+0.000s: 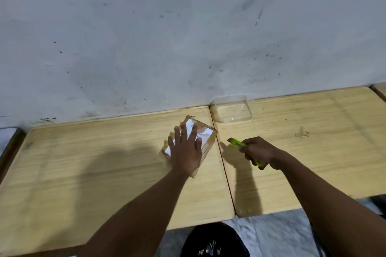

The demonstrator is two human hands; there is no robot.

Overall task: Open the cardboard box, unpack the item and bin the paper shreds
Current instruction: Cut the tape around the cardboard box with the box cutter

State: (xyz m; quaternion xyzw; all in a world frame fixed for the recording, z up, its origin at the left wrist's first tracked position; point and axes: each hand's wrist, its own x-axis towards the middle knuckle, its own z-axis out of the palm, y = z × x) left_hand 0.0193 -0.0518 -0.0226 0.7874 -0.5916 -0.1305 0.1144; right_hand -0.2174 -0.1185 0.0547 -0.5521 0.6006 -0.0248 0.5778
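Cardboard box closed, lying on the left wooden table near the seam. Left hand flat on top, fingers spread, gripping nothing. Right hand just right, fist wrapped round a green utility knife. Clear plastic tub beyond, by the wall.

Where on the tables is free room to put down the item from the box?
The left table is bare from its left edge up to the cardboard box. The right table is bare right of the right hand, below the clear container. Crowded: the seam, with the left hand and the green cutter.
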